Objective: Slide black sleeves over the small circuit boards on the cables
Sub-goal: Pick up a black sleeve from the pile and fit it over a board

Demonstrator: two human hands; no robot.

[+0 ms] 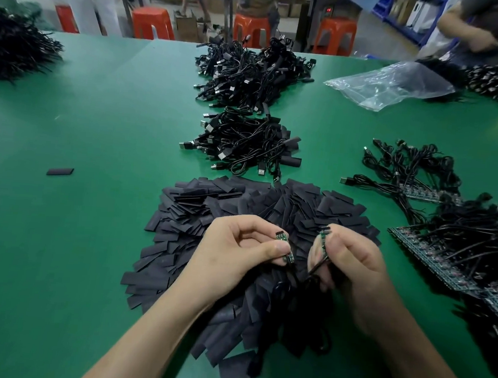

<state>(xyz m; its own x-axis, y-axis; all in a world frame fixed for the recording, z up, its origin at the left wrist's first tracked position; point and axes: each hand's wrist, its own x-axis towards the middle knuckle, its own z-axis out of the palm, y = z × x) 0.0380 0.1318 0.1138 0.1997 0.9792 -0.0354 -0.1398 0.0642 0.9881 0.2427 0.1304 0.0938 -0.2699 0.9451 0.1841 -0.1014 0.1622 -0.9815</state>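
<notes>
Sleeve pile (241, 200) spread near table's (96, 147) front edge, kept directly under hands for quick picking. Left board (282, 237) pinched between thumb and curled fingers of left hand (237, 247); right board (323, 239) pinched likewise by right hand (352, 265), cable (317, 267) hanging below. Both boards bare, sleeving not begun.

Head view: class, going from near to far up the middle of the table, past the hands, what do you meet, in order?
The sleeve pile → cable bundle → cable heap → orange stool beyond the table.

Black sleeves (240, 206), green table (96, 147)
</notes>
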